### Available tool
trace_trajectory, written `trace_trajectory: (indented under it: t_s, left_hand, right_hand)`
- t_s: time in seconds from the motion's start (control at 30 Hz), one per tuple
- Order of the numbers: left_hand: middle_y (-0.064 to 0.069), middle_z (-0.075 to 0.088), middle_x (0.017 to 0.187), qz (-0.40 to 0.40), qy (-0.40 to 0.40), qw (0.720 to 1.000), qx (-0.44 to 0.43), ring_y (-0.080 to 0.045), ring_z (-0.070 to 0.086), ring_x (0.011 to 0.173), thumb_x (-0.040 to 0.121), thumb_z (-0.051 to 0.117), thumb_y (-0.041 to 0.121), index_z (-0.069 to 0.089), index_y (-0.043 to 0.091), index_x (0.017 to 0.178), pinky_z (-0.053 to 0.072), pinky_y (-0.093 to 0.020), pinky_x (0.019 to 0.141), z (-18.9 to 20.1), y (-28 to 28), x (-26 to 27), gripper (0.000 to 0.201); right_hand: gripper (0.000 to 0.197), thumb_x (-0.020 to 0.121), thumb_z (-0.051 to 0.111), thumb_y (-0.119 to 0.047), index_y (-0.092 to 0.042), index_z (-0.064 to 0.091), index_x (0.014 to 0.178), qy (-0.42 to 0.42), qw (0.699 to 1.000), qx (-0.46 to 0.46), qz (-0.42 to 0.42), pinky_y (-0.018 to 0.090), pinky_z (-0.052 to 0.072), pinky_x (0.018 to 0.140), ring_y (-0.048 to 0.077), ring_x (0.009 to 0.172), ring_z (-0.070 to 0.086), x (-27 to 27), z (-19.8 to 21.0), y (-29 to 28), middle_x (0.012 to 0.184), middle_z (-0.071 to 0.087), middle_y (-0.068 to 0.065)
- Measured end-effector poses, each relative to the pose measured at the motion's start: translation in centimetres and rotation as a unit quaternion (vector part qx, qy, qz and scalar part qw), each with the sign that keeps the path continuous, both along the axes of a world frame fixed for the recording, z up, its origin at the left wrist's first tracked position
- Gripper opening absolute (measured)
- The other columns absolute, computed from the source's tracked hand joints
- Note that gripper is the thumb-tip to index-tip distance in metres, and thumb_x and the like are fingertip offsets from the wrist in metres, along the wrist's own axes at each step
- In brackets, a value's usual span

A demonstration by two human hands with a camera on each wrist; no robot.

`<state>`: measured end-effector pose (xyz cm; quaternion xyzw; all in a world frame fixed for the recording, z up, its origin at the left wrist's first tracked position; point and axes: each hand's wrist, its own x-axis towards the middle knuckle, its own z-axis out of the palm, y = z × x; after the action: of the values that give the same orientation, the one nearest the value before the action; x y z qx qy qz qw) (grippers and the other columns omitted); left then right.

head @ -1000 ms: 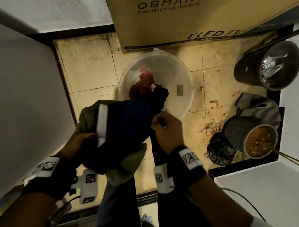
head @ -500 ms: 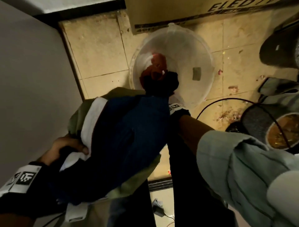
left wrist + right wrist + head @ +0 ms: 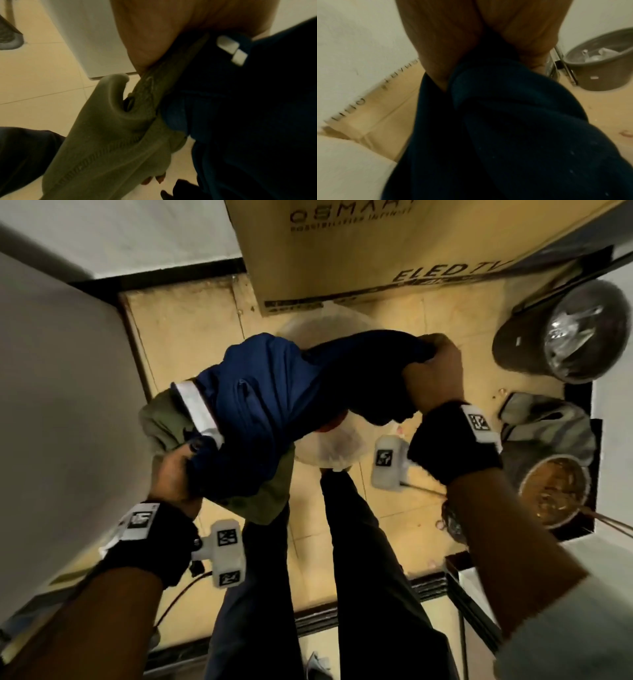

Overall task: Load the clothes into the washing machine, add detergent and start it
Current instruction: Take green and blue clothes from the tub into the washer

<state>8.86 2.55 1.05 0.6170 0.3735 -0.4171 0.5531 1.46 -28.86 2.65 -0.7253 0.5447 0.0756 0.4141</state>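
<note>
A bundle of clothes hangs between both hands above the clear plastic basin [image 3: 337,455]: a navy blue garment [image 3: 263,405] with a white stripe, over an olive green one [image 3: 161,422]. My left hand [image 3: 178,470] grips the olive and blue cloth at the bundle's left end; in the left wrist view the olive fabric [image 3: 106,142] and blue fabric [image 3: 248,108] fill the frame. My right hand [image 3: 435,371] clutches the dark blue end [image 3: 513,121] at the right. A red item [image 3: 330,428] peeks out under the bundle, in the basin.
The white side of an appliance [image 3: 61,405] stands at the left. A large cardboard TV box [image 3: 376,251] leans at the back. A grey bin [image 3: 561,333], a basket [image 3: 555,491] and a cloth [image 3: 548,422] crowd the right on the tiled floor [image 3: 191,323].
The right hand reached down into the basin, took hold of the dark end of the cloth and lifted it. The bundle now spans both hands, higher above the basin.
</note>
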Motion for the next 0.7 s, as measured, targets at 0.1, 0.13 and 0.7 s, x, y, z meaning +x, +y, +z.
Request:
trace_trajectory:
  t_s: [0.1,0.13,0.7]
  left_hand:
    - [0.003,0.052,0.071,-0.018,-0.01,0.999,-0.026,-0.006,0.051,0.06,0.101,0.03,0.011,0.053,0.02,0.072,0.042,-0.017,0.055,2.4,-2.4,-0.1,0.038]
    - [0.003,0.057,0.068,-0.034,-0.017,0.998,-0.045,-0.007,0.056,0.057,0.101,0.03,0.011,0.062,0.02,0.066,0.043,-0.018,0.055,3.9,-3.3,0.1,0.047]
    - [-0.016,0.067,0.118,0.053,-0.326,0.941,-0.075,-0.033,0.063,0.111,0.072,0.07,-0.016,0.052,-0.002,0.126,0.052,-0.047,0.095,24.2,-4.0,0.9,0.059]
  right_hand:
    - [0.037,0.06,0.052,-0.019,-0.014,0.062,0.096,-0.115,0.987,0.067,-0.092,0.041,0.056,0.081,0.023,0.086,0.066,1.1,4.9,4.2,0.092,0.069,0.008]
    - [0.035,0.061,0.055,-0.017,-0.014,0.062,0.095,-0.148,0.98,0.095,-0.088,0.035,0.056,0.078,0.016,0.082,0.065,1.6,7.0,6.1,0.09,0.068,0.005]
    - [0.069,0.084,0.045,-0.06,-0.031,0.029,0.144,-0.233,0.954,0.112,0.151,0.05,0.034,0.11,0.027,0.134,0.038,5.5,23.0,14.4,0.149,0.033,0.007]
